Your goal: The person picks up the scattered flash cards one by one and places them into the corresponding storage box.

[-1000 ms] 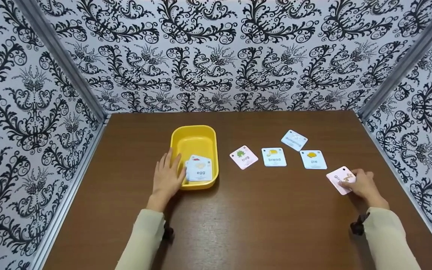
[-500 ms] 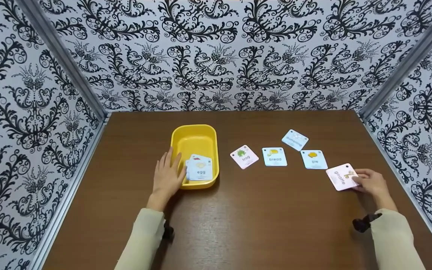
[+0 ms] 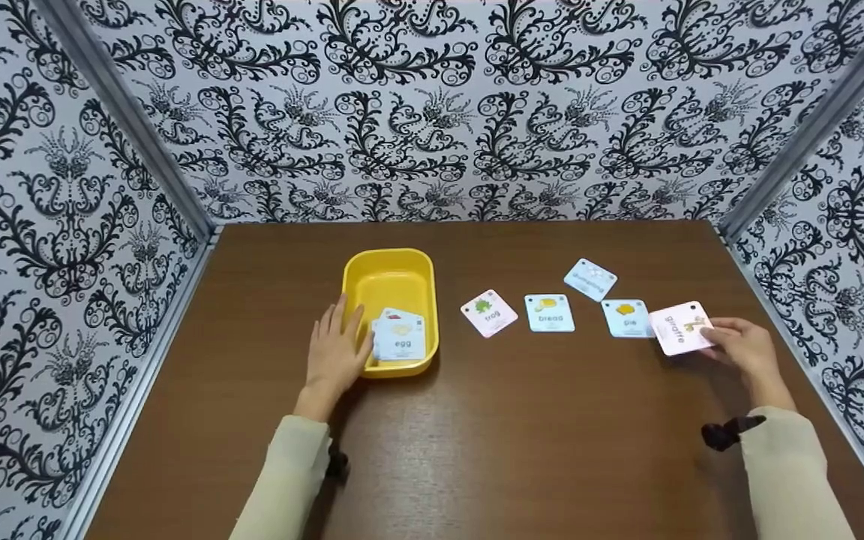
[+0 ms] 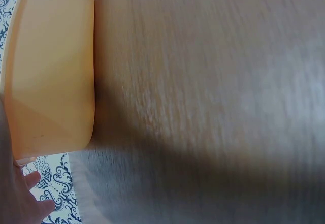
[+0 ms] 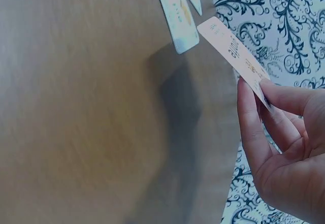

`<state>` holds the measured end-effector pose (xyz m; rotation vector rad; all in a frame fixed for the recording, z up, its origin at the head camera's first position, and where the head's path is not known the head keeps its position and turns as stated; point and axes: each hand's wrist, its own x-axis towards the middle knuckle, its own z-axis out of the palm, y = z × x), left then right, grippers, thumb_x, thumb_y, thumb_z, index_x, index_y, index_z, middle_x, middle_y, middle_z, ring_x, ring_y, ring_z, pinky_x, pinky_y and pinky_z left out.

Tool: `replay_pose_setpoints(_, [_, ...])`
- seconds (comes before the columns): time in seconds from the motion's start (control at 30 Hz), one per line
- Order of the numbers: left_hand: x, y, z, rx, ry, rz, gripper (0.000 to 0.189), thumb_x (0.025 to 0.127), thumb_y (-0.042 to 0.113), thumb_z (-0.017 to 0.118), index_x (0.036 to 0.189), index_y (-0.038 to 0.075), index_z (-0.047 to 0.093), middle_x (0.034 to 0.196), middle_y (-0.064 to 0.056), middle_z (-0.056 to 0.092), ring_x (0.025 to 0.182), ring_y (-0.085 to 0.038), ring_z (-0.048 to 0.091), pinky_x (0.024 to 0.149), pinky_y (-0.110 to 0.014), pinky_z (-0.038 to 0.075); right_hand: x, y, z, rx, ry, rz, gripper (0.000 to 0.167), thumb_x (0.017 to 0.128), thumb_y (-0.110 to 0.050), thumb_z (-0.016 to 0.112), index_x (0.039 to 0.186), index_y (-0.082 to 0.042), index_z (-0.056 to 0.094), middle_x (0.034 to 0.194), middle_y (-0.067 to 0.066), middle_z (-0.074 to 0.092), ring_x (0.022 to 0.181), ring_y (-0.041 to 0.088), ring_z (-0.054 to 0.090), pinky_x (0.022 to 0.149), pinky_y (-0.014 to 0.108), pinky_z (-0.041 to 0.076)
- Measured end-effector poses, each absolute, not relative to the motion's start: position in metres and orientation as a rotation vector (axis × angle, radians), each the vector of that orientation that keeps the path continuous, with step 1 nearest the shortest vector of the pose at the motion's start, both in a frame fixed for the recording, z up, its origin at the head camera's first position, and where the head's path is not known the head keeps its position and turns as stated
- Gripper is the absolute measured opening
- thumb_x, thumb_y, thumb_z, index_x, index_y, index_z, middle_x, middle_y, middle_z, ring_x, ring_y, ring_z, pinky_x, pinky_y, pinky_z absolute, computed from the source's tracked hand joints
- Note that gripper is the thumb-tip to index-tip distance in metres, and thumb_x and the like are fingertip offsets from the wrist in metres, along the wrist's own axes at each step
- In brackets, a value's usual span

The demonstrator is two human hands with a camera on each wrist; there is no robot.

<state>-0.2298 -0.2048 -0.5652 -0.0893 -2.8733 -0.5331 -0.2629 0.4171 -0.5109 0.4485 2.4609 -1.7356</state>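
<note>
The left hand (image 3: pixel 336 354) is resting along the near left side of a yellow tray (image 3: pixel 387 289), its fingers spread and its thumb reaching over the rim. Just right of that thumb, the egg card (image 3: pixel 402 346) is lying in the tray's near end, partly covering another card (image 3: pixel 394 313) whose word is hidden. Between the hands, face-up cards are lying on the brown table (image 3: pixel 522 427): the frog card (image 3: pixel 490 313) is sitting turned on its corner, nearest the left hand; the bread card (image 3: pixel 550 313) is lying next to it; the dumpling card (image 3: pixel 590 280) is lying tilted, farther forward than both hands; and the pie card (image 3: pixel 624 319) is lying just left of the right hand's card. The right hand (image 3: pixel 745 351) is pinching the giraffe card (image 3: pixel 676 331) by its right edge between thumb and fingers, holding it tilted above the table and apart from the pie card.
</note>
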Motion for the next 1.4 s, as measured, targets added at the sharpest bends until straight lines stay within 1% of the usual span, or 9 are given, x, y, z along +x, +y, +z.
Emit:
replay_pose_setpoints(0.1, [-0.23,-0.205,-0.565,-0.093,-2.872,-0.538,0.055,0.101,0.04,0.048,0.149,0.013,0.046,0.164,-0.014,0.025,0.147,-0.04,0.03,0.12,-0.06,0.026,-0.266,0.411,-0.507,0.44,2.469,-1.712,0.052,0.097,-0.01,0.06,0.136,0.018,0.04,0.075,-0.021,0.061,0.07,-0.002,0.065,0.07,0.019,0.06])
replay_pose_setpoints(0.27, [-0.229,-0.205,-0.564,-0.096,-2.868,-0.548,0.055,0.101,0.04,0.048,0.149,0.013,0.046,0.165,-0.015,0.025,0.147,-0.04,0.03,0.12,-0.061,0.025,-0.271,0.4,-0.501,0.418,2.456,-1.708,0.055,0.098,-0.012,0.059,0.139,0.018,0.038,0.076,-0.019,0.061,0.072,-0.001,0.065,0.071,0.019,0.06])
replay_pose_setpoints(0.33, [-0.229,-0.205,-0.564,-0.096,-2.871,-0.547,0.056,0.101,0.04,0.048,0.149,0.013,0.046,0.165,-0.015,0.024,0.147,-0.04,0.03,0.12,-0.061,0.025,-0.274,0.394,-0.498,0.408,2.459,-1.696,0.054,0.098,-0.013,0.059,0.138,0.018,0.039,0.076,-0.019,0.061,0.072,-0.001,0.065,0.071,0.018,0.06])
replay_pose_setpoints(0.57, [-0.228,-0.204,-0.561,-0.088,-2.879,-0.519,0.055,0.102,0.042,0.045,0.149,0.013,0.046,0.164,-0.015,0.026,0.146,-0.04,0.031,0.12,-0.061,0.026,-0.282,0.367,-0.489,0.353,2.448,-1.726,0.048,0.097,-0.01,0.06,0.132,0.018,0.044,0.076,-0.013,0.061,0.067,-0.001,0.065,0.069,0.018,0.059])
replay_pose_setpoints(0.67, [-0.228,-0.204,-0.562,-0.088,-2.872,-0.514,0.054,0.102,0.041,0.046,0.148,0.013,0.047,0.163,-0.015,0.026,0.146,-0.04,0.032,0.119,-0.061,0.027,-0.286,0.354,-0.487,0.329,2.459,-1.713,0.049,0.097,-0.011,0.06,0.132,0.018,0.044,0.076,-0.014,0.062,0.068,-0.002,0.064,0.069,0.017,0.059])
replay_pose_setpoints(0.87, [-0.228,-0.204,-0.562,-0.088,-2.859,-0.518,0.054,0.101,0.04,0.048,0.148,0.013,0.048,0.163,-0.015,0.028,0.145,-0.041,0.033,0.119,-0.061,0.027,-0.293,0.326,-0.485,0.244,2.429,-1.736,0.05,0.097,-0.008,0.061,0.134,0.02,0.042,0.076,-0.018,0.064,0.07,-0.002,0.064,0.068,0.017,0.059])
replay_pose_setpoints(1.1, [-0.229,-0.204,-0.562,-0.077,-2.879,-0.528,0.055,0.102,0.042,0.046,0.148,0.014,0.047,0.164,-0.013,0.026,0.147,-0.04,0.031,0.12,-0.061,0.025,-0.301,0.287,-0.483,0.119,2.353,-1.772,0.048,0.097,-0.005,0.058,0.134,0.02,0.04,0.08,-0.016,0.066,0.073,-0.001,0.065,0.07,0.017,0.059])
replay_pose_setpoints(1.3, [-0.228,-0.204,-0.56,-0.069,-2.89,-0.533,0.055,0.102,0.043,0.045,0.149,0.015,0.046,0.165,-0.012,0.025,0.148,-0.039,0.029,0.121,-0.061,0.024,-0.307,0.249,-0.478,0.004,2.381,-1.712,0.044,0.098,-0.003,0.057,0.131,0.021,0.043,0.089,-0.005,0.07,0.073,-0.001,0.065,0.072,0.019,0.06])
replay_pose_setpoints(1.4, [-0.228,-0.204,-0.56,-0.068,-2.892,-0.536,0.055,0.101,0.043,0.046,0.149,0.014,0.046,0.165,-0.013,0.024,0.148,-0.039,0.029,0.121,-0.061,0.023,-0.311,0.229,-0.477,-0.059,2.361,-1.716,0.042,0.097,-0.001,0.056,0.13,0.022,0.044,0.091,-0.003,0.07,0.073,-0.001,0.065,0.073,0.02,0.06])
